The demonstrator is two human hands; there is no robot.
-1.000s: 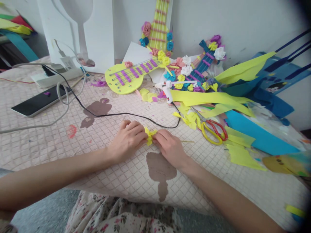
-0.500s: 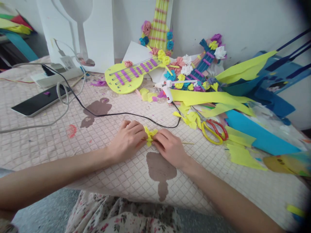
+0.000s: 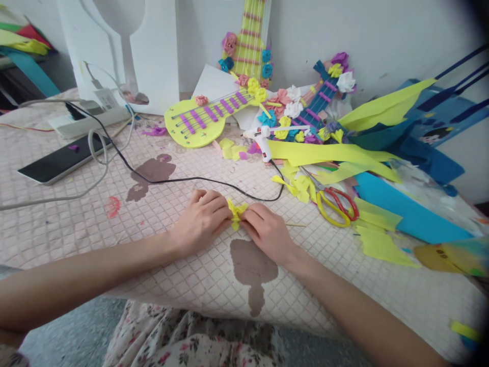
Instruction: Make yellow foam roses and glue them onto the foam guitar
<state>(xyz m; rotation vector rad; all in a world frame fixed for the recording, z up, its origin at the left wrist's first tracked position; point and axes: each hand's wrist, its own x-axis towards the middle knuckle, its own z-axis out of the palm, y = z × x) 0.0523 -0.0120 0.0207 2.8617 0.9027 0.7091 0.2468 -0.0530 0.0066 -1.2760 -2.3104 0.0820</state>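
Note:
Between my two hands is a crinkled yellow paper flower (image 3: 236, 210), just above the quilted tablecloth. My left hand (image 3: 202, 219) pinches its left side, fingers curled. On the other side my right hand (image 3: 267, 232) grips the flower with closed fingertips. A thin wooden stick (image 3: 296, 225) pokes out to the right from behind my right hand; its other end is hidden. Beyond my hands runs the black cord of a white hot glue gun (image 3: 263, 144). Scissors (image 3: 336, 206) with red and yellow handles lie to the right.
A yellow paper guitar (image 3: 202, 122) lies at the back, with another yellow guitar neck (image 3: 250, 46) upright behind it. Paper flowers and a blue guitar (image 3: 319, 104) are beside them. Yellow and blue paper (image 3: 408, 206) spreads rightward. A phone (image 3: 63, 159) and a power strip (image 3: 87, 122) sit left.
Almost nothing differs. My fingers shift very slightly on the yellow paper flower; both hands stay in the same place, and the things on the table have not moved.

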